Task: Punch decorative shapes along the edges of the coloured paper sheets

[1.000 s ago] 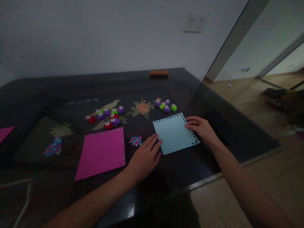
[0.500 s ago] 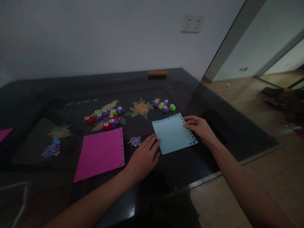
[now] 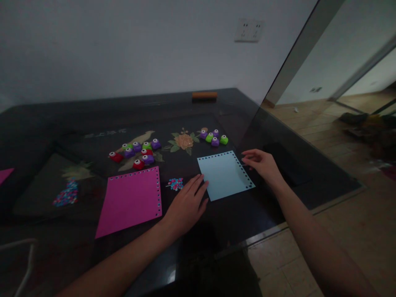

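A light blue paper sheet (image 3: 224,177) lies on the dark table, with small punched shapes along its top and right edges. My left hand (image 3: 187,202) rests flat, its fingertips at the sheet's left edge. Just beyond the right edge is my right hand (image 3: 260,165), its fingers drawn together; a thin pale bit shows by them, too small to name. To the left lies a pink paper sheet (image 3: 131,202), punched along its top and right edges. Between the sheets is a small pile of confetti (image 3: 175,184).
Paper punches in red, green and purple stand in a left group (image 3: 137,152) and a right group (image 3: 214,137). More confetti (image 3: 66,194) lies at the left. A brown roll (image 3: 204,95) sits by the wall. A dark flat object (image 3: 286,165) is right of my right hand.
My right hand has come off the blue sheet's right edge and moved slightly right. The sheet's top right corner has dropped a little. My left hand stays put.
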### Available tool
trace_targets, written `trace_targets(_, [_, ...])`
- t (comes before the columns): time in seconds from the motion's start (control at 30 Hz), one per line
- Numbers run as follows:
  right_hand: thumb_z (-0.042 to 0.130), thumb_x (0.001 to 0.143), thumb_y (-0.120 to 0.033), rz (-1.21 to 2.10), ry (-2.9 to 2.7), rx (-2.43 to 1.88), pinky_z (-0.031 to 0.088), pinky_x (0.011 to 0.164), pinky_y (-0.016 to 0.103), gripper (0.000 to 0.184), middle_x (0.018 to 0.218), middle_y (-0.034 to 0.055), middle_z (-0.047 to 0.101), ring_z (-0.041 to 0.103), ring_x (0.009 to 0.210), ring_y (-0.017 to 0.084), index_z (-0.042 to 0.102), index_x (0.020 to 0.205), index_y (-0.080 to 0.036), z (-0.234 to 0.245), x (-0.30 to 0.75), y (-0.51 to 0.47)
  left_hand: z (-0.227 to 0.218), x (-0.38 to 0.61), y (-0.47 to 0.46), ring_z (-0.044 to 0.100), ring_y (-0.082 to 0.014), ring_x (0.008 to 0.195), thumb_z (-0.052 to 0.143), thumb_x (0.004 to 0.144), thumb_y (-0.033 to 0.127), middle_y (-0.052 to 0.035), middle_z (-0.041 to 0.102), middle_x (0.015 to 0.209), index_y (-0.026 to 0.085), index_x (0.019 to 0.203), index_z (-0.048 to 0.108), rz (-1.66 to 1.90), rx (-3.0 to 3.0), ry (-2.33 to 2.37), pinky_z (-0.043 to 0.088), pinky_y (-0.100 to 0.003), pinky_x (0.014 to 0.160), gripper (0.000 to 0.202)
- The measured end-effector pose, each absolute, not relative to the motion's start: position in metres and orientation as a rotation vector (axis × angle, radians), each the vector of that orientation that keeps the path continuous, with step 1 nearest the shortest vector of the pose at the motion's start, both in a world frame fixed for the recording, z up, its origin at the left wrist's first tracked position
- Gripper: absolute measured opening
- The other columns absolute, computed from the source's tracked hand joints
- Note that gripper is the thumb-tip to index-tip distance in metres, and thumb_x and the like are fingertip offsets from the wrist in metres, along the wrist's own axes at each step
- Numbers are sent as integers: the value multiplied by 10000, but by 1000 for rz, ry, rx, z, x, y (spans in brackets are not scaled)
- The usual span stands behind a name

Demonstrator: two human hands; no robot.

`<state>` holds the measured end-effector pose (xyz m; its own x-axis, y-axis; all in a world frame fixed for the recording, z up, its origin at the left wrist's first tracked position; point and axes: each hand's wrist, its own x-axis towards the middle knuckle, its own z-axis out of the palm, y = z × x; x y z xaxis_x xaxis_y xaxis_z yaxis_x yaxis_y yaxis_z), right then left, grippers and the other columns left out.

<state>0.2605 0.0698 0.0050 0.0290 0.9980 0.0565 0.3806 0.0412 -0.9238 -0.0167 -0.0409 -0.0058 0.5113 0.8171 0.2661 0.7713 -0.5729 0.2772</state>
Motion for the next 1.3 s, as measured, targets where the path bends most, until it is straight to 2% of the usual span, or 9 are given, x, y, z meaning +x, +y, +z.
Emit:
trace_targets(0.13, [715, 647, -341, 830, -1605, -1517, 428, 472, 254, 316, 735, 48, 633, 568, 622, 160, 693, 891, -142, 2, 261, 72, -7, -17, -41, 378, -278, 1352, 481, 901, 204, -192, 449, 1429, 94, 1314, 469, 554, 2629, 1380, 377, -450, 1094, 427])
trace_targets(0.33, [695, 644, -296, 756, -1683, -1534, 453, 580, 295, 282, 725, 49, 642, 568, 645, 165, 703, 879, -139, 1, 261, 74, -6, -18, -41, 377, -285, 1351, 482, 899, 202, -195, 441, 1432, 105, 1328, 447, 572, 2614, 1366, 389, -466, 1083, 441])
trace_targets(0.53, [682, 656, -320, 750, -1695, -1550, 446, 567, 294, 307, 743, 55, 643, 564, 646, 170, 700, 903, -139, 3, 261, 73, -5, -18, -40, 395, -295, 1336, 505, 881, 164, -198, 466, 1400, 94, 1300, 459, 601, 2657, 1342, 402, -461, 1074, 427])
trace_targets(0.67, [684, 655, -341, 728, -1710, -1539, 453, 597, 310, 306, 733, 50, 643, 568, 640, 172, 703, 891, -148, 2, 262, 74, 10, -17, -44, 435, -279, 1307, 504, 873, 126, -167, 510, 1368, 123, 1252, 500, 655, 2753, 1228, 392, -479, 1079, 379])
trace_targets(0.8, [689, 640, -378, 740, -1697, -1560, 443, 564, 309, 345, 730, 51, 639, 564, 628, 179, 704, 900, -151, 1, 263, 75, 38, -37, -46, 492, -223, 1249, 463, 900, 137, -108, 564, 1307, 174, 1198, 535, 695, 2773, 1143, 379, -466, 1086, 309])
trace_targets(0.93, [689, 636, -397, 720, -1708, -1576, 453, 597, 325, 358, 732, 57, 646, 581, 654, 190, 706, 896, -151, 2, 263, 75, 49, -101, -39, 550, -216, 1149, 429, 928, 187, -96, 594, 1230, 197, 1156, 566, 743, 2666, 1412, 472, -422, 979, 267])
trace_targets(1.13, [666, 653, -440, 717, -1663, -1607, 437, 510, 304, 376, 763, 75, 668, 586, 632, 197, 707, 902, -160, 3, 262, 75, 27, -211, -29, 583, -267, 1066, 429, 895, 260, -116, 640, 1083, 156, 1048, 623, 821, 2329, 1953, 457, -450, 953, 268])
trace_targets(1.3, [619, 739, -437, 576, -1640, -1568, 484, 661, 370, 301, 825, 81, 705, 634, 725, 234, 699, 886, -187, 14, 251, 71, 18, -234, -32, 611, -247, 996, 423, 904, 293, -97, 660, 1028, 173, 1020, 611, 856, 2188, 2031, 476, -427, 907, 252])
